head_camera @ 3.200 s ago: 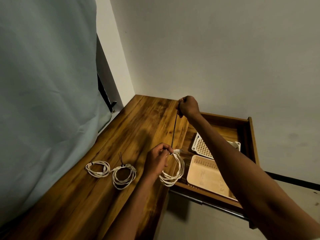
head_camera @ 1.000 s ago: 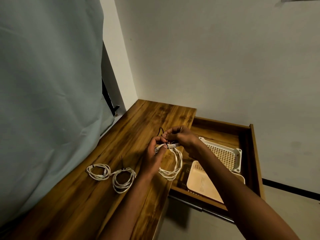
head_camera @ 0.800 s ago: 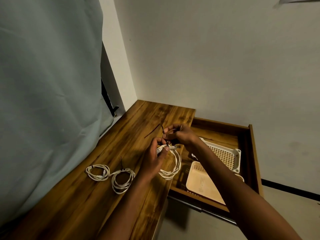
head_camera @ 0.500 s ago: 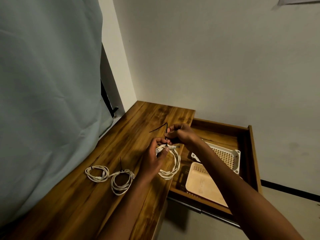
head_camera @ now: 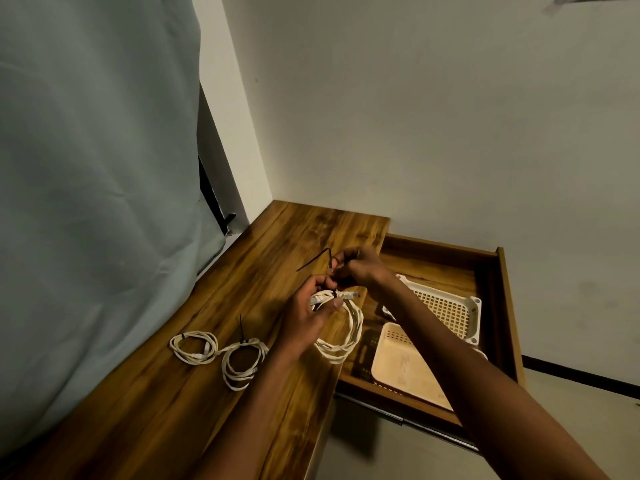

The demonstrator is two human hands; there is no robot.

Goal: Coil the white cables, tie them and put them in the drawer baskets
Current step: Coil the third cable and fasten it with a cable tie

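Note:
My left hand grips the top of a coiled white cable that hangs over the desk's right edge. A black zip tie is wrapped round the coil at the top. My right hand pinches the tie just above the coil, and the tie's loose tail bends off to the left. Two more coiled white cables lie on the wooden desk: one at the left, and one beside it with a black tie sticking up. Two plastic baskets sit in the open drawer: a white one and a beige one.
A pale curtain hangs along the desk's left side. A plain wall stands behind the desk and drawer. The drawer's metal rail juts out below its front edge.
My right hand came down from its raised pull of the zip tie and now pinches it close above the coil. The tie's tail has swung out to the left.

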